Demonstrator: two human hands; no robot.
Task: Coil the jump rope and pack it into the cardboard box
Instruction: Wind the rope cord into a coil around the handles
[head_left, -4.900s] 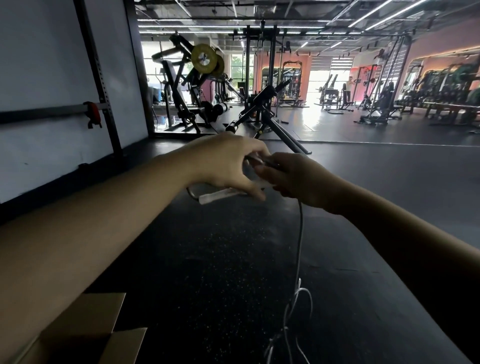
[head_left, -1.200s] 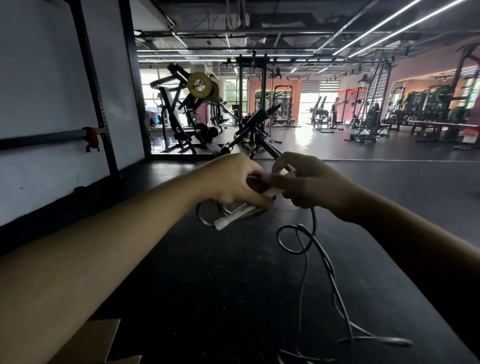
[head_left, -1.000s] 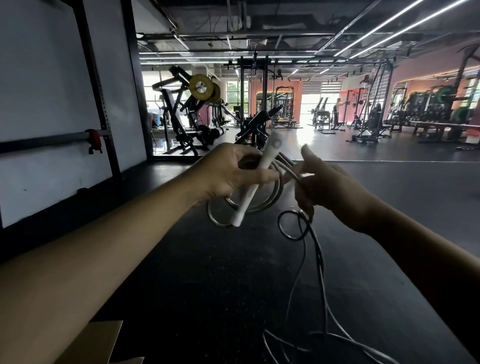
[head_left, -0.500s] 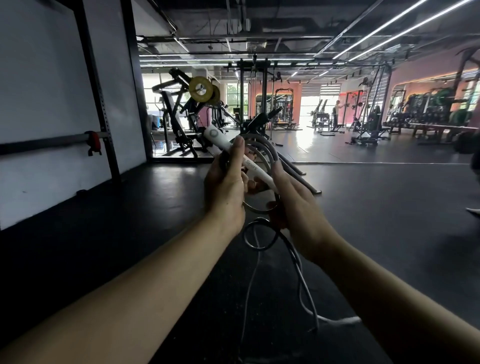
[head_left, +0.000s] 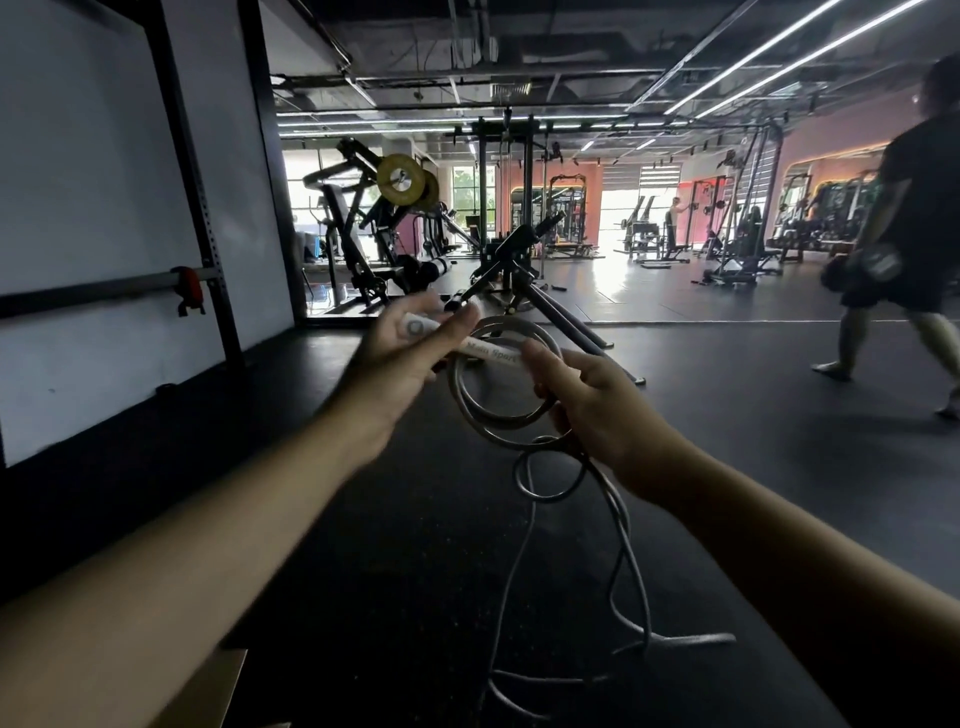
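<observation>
My left hand (head_left: 402, 358) grips one end of the white jump rope handle (head_left: 491, 352), which lies level between both hands. My right hand (head_left: 592, 410) pinches the handle's other end and the grey rope coil (head_left: 470, 410), a few round loops hanging under the handle. A smaller loose loop (head_left: 524, 488) dangles below my right hand. The rest of the rope (head_left: 631, 587) trails down onto the dark floor, with the second handle (head_left: 696, 639) lying there. A corner of the cardboard box (head_left: 218, 691) shows at the bottom left, mostly hidden by my left forearm.
A white wall with a black rack upright (head_left: 192, 171) and a bar with a red clamp (head_left: 188, 283) runs along the left. Gym machines (head_left: 509, 260) stand ahead. A person in dark clothes (head_left: 904, 249) walks at the right on the black rubber floor (head_left: 753, 441).
Both hands have lowered and the handle has turned from slanted to level. The coil now hangs open between my hands. A person has walked into view at the right.
</observation>
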